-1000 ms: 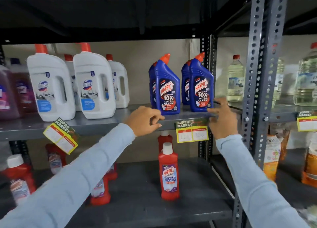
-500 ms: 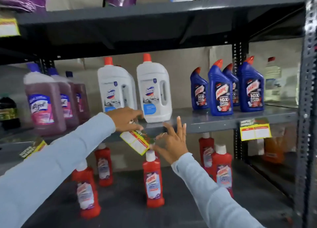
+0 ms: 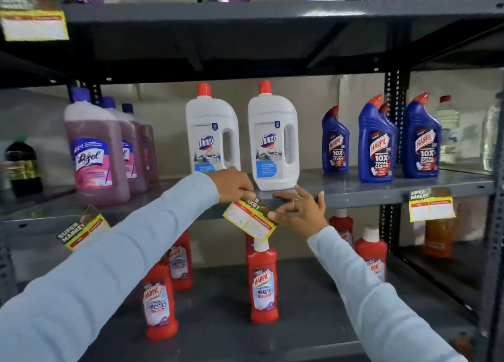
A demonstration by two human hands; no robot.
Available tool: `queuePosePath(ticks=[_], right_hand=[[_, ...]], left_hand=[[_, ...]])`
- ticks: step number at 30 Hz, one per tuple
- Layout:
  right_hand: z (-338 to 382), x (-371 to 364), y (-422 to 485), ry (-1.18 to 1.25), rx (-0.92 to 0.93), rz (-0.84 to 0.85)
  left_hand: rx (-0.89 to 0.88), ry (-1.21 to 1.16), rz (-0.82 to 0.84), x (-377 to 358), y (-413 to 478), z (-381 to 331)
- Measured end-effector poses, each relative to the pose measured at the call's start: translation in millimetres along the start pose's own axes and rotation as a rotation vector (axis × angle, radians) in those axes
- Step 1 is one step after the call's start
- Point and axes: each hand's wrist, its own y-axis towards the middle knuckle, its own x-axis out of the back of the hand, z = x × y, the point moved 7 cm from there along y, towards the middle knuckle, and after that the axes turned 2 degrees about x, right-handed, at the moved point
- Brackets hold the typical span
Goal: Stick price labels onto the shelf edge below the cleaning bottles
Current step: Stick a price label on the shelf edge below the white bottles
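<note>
right hand now touching tilted label

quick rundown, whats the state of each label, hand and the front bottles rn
middle price label: tilted, held at shelf edge
left hand: pinching its top
right hand: fingers spread, touching its right end
right price label: hanging level
left price label: crooked
Domex bottles: upright, capped

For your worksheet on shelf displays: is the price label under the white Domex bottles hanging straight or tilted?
Tilted. The price label slants down to the right against the level shelf edge, held between the left hand and right hand.
</note>
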Motion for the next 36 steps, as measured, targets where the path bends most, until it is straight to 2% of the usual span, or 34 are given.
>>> queuePosePath(ticks=[2,6,10,14,17,20,22,30,36], right_hand=[[1,-2,-2,-0.021,0.039,0.054],[6,-12,-10,-0.424,0.123,0.021],[7,-29,-26,-0.655,0.243,0.033],[7,-29,-22,-0.787,0.215,0.079],[12,-12,-5,-0.679,0.145,0.078],[12,6,12,-0.432,0.040,0.093],[11,11,19,-0.320,-0.012,0.090],[11,10,24,-0.316,-0.073,0.012],[11,17,24,-0.388,-0.070,-0.059]], left_hand=[[-0.029,-0.039,-0.018,-5,-5,3],[0.033,-0.001,-0.121,-42,-14,13],[0.062,0.207,-0.364,-79,-23,13],[0.059,0.159,-0.518,-79,-25,7],[0.047,-0.067,-0.536,-74,-23,19],[0.099,-0.396,-0.473,-67,-20,32],[0.119,-0.501,-0.426,-63,-17,35],[0.185,-0.557,-0.485,-50,-14,37],[0.200,-0.395,-0.517,-44,-7,34]])
